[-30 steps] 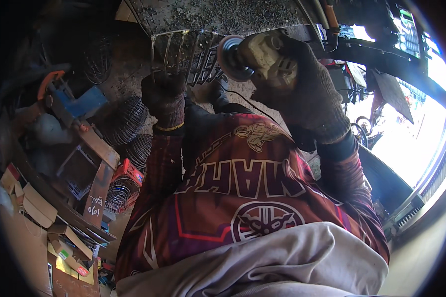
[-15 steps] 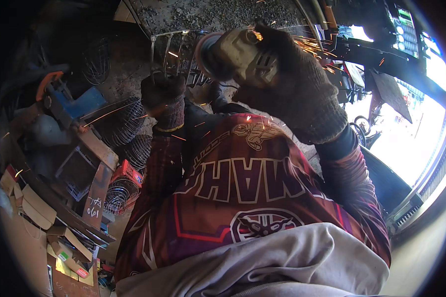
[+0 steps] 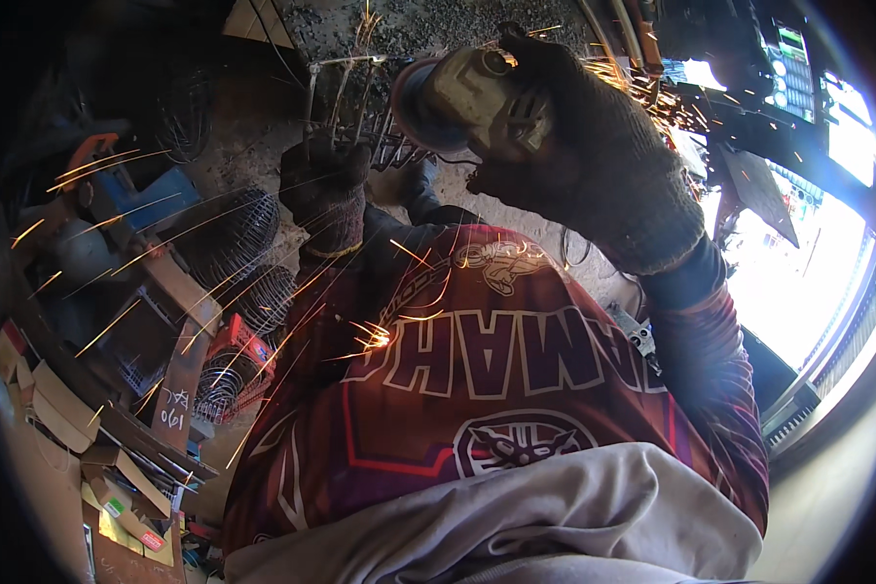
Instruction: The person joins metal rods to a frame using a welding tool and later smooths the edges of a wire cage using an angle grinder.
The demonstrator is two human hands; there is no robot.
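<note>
My gloved right hand (image 3: 594,165) is wrapped round an angle grinder (image 3: 477,102), held up at the top centre. Its round disc (image 3: 417,109) is at the end of a thin metal rod frame (image 3: 350,60). Sparks fly off to the right and also scatter left across my shirt. My gloved left hand (image 3: 323,190) is closed round an upright rod of that frame, just below its top bar. The exact contact between disc and metal is hard to make out, and the glove hides the gripped part of the rod.
Round wire baskets (image 3: 236,234) stand at the left, near a blue metal block (image 3: 154,202) and a red crate (image 3: 248,341). Cardboard boxes (image 3: 63,404) lie at the lower left. Dark gravelly ground (image 3: 428,24) spreads at the top; a bright opening is at the right.
The grinder and my right hand have shifted slightly to the right. The frame's top bar sits a little higher and further right. More sparks now streak over my left arm and shirt.
</note>
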